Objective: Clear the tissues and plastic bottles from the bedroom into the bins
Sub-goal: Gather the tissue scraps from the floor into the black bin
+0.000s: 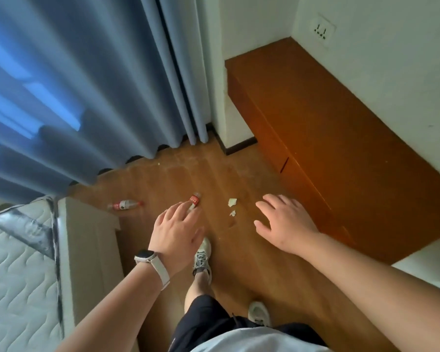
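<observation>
No text can be read; the far bottle, lying on the floor left of centre, bears a red label with white marks too blurred to make out; the near bottle, partly behind the left hand, bears the same red label, equally illegible.

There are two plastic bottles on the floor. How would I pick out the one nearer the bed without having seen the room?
Start at the bed with the quilted white mattress on the left, below the blue curtain. Just past the bed's corner, on the wooden floor, a clear bottle lies on its side. Unlike the other bottle, partly hidden behind the left hand, it lies fully in view, nothing near it.
</observation>
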Demonstrator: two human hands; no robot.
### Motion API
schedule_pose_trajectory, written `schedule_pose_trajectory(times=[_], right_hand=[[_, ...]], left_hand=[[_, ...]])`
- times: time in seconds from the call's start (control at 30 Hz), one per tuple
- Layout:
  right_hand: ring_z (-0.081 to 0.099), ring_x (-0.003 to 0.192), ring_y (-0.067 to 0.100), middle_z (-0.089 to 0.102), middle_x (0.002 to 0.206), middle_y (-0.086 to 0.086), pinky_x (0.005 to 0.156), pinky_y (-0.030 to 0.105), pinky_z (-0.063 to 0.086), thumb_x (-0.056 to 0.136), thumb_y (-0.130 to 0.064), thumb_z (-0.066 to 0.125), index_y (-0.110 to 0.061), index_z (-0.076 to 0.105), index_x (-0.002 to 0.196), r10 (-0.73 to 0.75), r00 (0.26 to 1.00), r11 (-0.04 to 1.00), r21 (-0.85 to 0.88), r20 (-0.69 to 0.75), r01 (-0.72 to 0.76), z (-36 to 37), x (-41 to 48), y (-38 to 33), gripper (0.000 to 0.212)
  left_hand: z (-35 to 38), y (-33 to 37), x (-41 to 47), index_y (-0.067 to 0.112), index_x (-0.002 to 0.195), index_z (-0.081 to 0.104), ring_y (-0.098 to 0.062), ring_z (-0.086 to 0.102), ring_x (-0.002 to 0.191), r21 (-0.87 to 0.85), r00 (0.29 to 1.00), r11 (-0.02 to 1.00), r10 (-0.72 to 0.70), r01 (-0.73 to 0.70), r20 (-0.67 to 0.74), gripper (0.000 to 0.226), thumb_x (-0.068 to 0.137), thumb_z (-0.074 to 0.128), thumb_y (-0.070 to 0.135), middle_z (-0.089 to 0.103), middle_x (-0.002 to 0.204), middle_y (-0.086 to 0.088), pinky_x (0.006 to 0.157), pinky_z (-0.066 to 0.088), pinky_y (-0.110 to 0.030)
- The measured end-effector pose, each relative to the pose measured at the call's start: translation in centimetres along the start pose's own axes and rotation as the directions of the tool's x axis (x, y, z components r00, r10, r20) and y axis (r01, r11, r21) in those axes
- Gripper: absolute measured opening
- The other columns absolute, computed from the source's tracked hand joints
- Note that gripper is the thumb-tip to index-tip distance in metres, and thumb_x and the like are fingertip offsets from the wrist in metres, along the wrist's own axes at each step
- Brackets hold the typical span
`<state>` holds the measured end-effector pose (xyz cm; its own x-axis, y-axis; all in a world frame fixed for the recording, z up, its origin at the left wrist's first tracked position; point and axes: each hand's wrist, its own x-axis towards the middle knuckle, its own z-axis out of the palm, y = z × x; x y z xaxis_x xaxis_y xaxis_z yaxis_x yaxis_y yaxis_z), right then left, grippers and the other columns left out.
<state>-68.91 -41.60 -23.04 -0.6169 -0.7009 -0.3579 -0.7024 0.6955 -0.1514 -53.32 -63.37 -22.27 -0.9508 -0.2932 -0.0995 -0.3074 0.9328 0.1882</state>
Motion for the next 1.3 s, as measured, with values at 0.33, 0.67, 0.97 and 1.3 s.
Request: schedule_pose_trajectory(times=[0.33, 0.67, 0.97, 1.3], right_hand=[[0.026, 0.141, 0.018, 0.029, 0.154, -0.005, 0.113, 0.041, 0.026, 0.096, -0.056, 0.024, -0.029, 0.032, 0.145, 0.157, 0.976, 0.986, 0.029, 0.154, -0.163, 3.2, 16.3, -1.1, 0.057], [0.037, 0.129, 0.02, 0.042, 0.141, -0.003, 0.104, 0.038, 0.034, 0.096, -0.05, 0.032, -0.025, 0.04, 0.138, 0.205, 0.957, 0.965, 0.122, 0.205, -0.233, 18.6, 30.0, 1.6, 0.049], [0.044, 0.125, 0.023, 0.044, 0.142, 0.001, 0.098, 0.038, 0.037, 0.094, -0.045, 0.04, -0.02, 0.044, 0.138, 0.206, 0.959, 0.965, 0.124, 0.195, -0.232, 43.8, 38.8, 6.8, 0.051], [0.042, 0.121, 0.02, 0.042, 0.136, -0.001, 0.091, 0.034, 0.039, 0.093, -0.041, 0.044, -0.023, 0.042, 0.135, 0.141, 0.976, 0.982, 0.098, 0.167, -0.159, 60.9, 46.6, 10.9, 0.046]], left_hand=[[7.4, -10.5, 19.5, 0.023, 0.126, 0.055, -0.029, 0.057, 0.117, 0.001, 0.954, 0.967, 0.252, -0.255, 0.16, 0.053, 0.076, 0.071, 0.032, 0.061, 0.126, -0.003, 0.09, 0.049, -0.046], [25.9, -14.2, 31.6, 0.022, 0.131, 0.055, -0.032, 0.049, 0.126, -0.068, 0.918, 0.941, 0.337, -0.331, 0.207, 0.045, 0.088, 0.057, 0.034, 0.055, 0.136, -0.007, 0.101, 0.04, -0.047], [51.3, -15.7, 35.5, 0.023, 0.133, 0.053, -0.032, 0.048, 0.127, -0.004, 0.834, 0.883, 0.445, -0.47, 0.327, 0.049, 0.087, 0.06, 0.037, 0.052, 0.139, -0.008, 0.098, 0.041, -0.046], [70.4, -18.6, 40.0, 0.022, 0.138, 0.042, -0.026, 0.045, 0.125, 0.074, 0.799, 0.861, 0.43, -0.503, 0.421, 0.05, 0.091, 0.048, 0.04, 0.045, 0.142, -0.003, 0.095, 0.04, -0.041]])
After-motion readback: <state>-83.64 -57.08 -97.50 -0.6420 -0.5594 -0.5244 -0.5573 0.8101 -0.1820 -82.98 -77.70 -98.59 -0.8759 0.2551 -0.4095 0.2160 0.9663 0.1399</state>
